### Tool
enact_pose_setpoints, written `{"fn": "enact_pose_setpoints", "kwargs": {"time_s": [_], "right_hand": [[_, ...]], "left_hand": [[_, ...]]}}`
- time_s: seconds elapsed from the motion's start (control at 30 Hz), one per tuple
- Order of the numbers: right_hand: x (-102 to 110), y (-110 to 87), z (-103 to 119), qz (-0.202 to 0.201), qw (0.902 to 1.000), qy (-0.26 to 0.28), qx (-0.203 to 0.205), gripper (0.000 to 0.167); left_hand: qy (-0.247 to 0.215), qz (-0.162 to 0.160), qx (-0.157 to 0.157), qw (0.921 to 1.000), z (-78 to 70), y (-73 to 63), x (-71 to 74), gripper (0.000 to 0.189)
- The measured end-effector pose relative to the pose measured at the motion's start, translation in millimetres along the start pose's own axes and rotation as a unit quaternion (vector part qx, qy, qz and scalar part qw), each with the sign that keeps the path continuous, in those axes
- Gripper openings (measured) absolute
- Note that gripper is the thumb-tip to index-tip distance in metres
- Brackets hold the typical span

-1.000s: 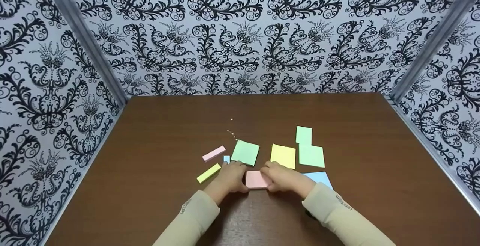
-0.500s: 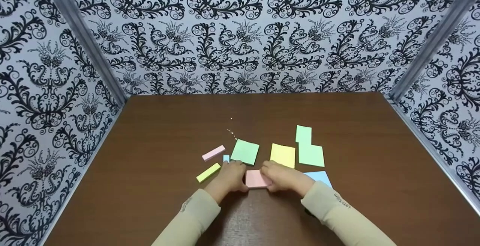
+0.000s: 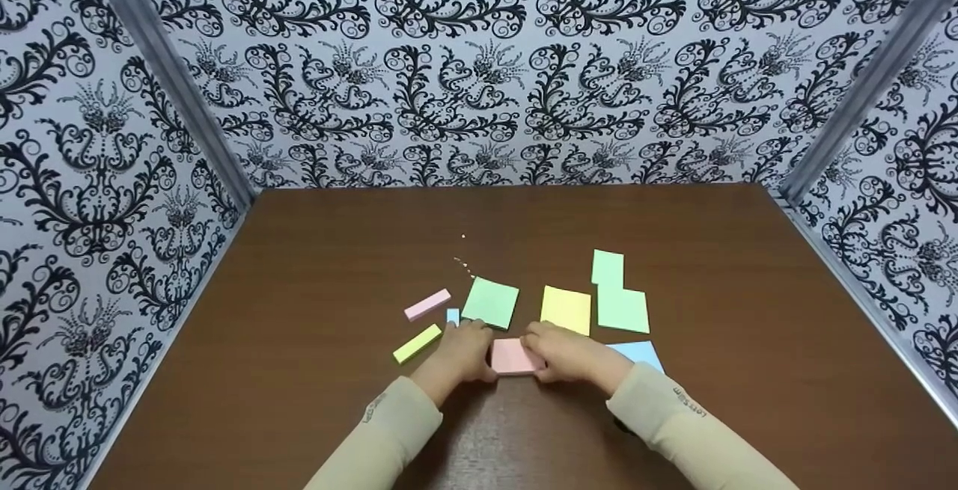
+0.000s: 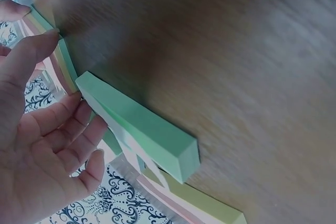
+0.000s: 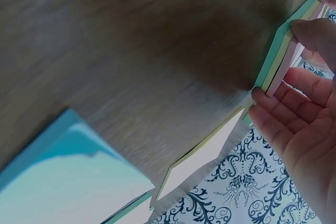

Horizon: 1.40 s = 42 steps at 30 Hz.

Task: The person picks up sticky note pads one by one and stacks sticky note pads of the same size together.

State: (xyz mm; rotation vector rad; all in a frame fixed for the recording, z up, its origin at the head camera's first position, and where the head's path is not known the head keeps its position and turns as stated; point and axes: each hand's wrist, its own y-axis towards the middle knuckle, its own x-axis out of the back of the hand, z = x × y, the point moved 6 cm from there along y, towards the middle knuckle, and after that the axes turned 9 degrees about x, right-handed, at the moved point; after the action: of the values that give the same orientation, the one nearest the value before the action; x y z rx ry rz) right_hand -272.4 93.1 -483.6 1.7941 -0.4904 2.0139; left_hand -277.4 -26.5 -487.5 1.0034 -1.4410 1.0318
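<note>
Between my two hands, low in the middle of the head view, lies a pink sticky note pad point(image 3: 515, 357), top of a small stack. Pink, yellow and green layers of this stack point(image 5: 278, 59) show in the right wrist view. My left hand point(image 3: 465, 351) grips its left side, thumb at the near edge and fingers at the far edge. The right hand point(image 3: 565, 353) holds the right side the same way. Beside the left fingers, a narrow green block point(image 4: 142, 119) shows in the left wrist view. A small blue strip point(image 3: 452, 316) is partly hidden behind that hand.
Left of the hands lie a pink strip point(image 3: 427, 304) and a yellow strip point(image 3: 417, 344). Behind them is a green pad point(image 3: 490, 303). A yellow pad point(image 3: 566, 310), two green pads point(image 3: 623, 309) and a blue pad point(image 3: 640, 354) lie around the right arm. Patterned walls point(image 3: 479, 71) enclose the table.
</note>
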Motion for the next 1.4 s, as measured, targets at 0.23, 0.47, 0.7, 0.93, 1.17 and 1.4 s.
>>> {"fn": "enact_pose_setpoints", "kwargs": {"time_s": [0.23, 0.47, 0.7, 0.93, 1.17, 1.4], "right_hand": [[7.9, -8.1, -6.5, -0.024, 0.9984, 0.052, -0.002, 0.047], [33.9, -31.6, -76.0, -0.078, 0.9823, 0.123, -0.118, 0.040], [26.8, -53.0, -122.7, -0.019, 0.9645, 0.167, -0.204, 0.040], [7.0, -48.8, -131.5, 0.017, 0.9585, 0.139, -0.248, 0.057], [3.8, -48.5, -136.6, 0.021, 0.9489, 0.134, -0.285, 0.063], [5.5, -64.8, -149.4, 0.018, 0.9365, 0.172, -0.305, 0.068]], "left_hand": [[0.008, 0.012, 0.014, 0.9998, -1.4, 0.6, -2.9, 0.043], [0.020, 0.007, 0.013, 0.9997, -2.1, -0.6, -0.4, 0.043], [0.017, 0.003, 0.013, 0.9998, 0.6, -0.5, 2.1, 0.045], [0.009, 0.008, 0.016, 0.9998, -0.2, 1.0, 0.3, 0.044], [0.008, 0.017, 0.016, 0.9997, -0.9, 2.3, -2.4, 0.041], [0.008, 0.025, 0.027, 0.9993, -1.3, 2.0, -2.0, 0.041]]}}
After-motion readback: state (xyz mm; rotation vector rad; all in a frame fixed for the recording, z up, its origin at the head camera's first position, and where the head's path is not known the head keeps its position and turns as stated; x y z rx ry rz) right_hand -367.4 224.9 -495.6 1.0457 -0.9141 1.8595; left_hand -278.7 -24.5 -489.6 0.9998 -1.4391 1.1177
